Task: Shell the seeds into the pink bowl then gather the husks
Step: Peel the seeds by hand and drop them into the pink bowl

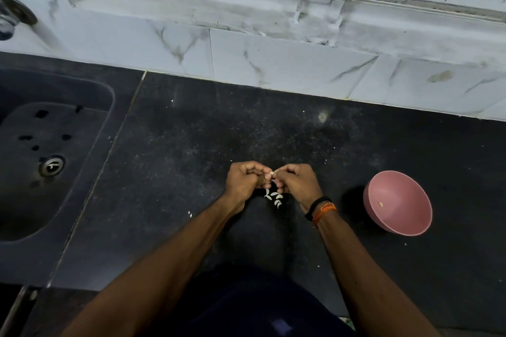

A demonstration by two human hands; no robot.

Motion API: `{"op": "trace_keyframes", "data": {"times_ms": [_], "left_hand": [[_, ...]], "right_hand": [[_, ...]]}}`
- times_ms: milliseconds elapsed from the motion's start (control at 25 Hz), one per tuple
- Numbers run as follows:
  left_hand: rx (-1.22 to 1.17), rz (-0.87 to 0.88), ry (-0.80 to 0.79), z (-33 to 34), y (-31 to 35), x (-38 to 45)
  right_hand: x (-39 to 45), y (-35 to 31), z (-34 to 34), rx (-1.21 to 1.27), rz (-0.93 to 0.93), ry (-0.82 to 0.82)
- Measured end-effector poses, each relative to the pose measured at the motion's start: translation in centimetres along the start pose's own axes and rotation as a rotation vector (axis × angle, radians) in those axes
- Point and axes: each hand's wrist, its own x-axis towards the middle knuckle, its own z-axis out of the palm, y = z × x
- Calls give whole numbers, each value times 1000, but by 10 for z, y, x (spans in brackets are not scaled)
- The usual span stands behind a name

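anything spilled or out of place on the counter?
Minor only. Small white bits lie scattered across the dark counter, far from the husk pile under the hands. The pink bowl sits tilted, holding just one kernel. Both hands pinch a seed.

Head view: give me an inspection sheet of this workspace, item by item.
Surface: dark speckled countertop, dusty, with tiny pale flecks scattered about.
Job's things: pink bowl to the right of the hands, tilted, one shelled kernel inside; a seed pinched between both hands; small pile of white husks on the counter under the hands.
Clutter: stray husk bits near the left forearm.
Grippers: left hand and right hand both curled, fingertips meeting on the seed.
Cables: nothing seen.
Surroundings: dark sink with drain on the left, marbled white wall tiles, grimy window sill above.
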Motion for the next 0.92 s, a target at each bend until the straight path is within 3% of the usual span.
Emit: {"op": "trace_keyframes", "data": {"times_ms": [360,520,680,920], "left_hand": [[-123,-90,-42,2,0,-3],[-317,-217,-49,6,3,-6],[-292,-193,-72,5,6,-7],[-230,-123,-72,4,8,-6]], "right_hand": [[-1,1,2,113,61,18],[-2,-3,-3,-69,-39,87],[-5,-9,-8,-228,-225,145],[-8,-12,-9,-204,-268,76]]}}
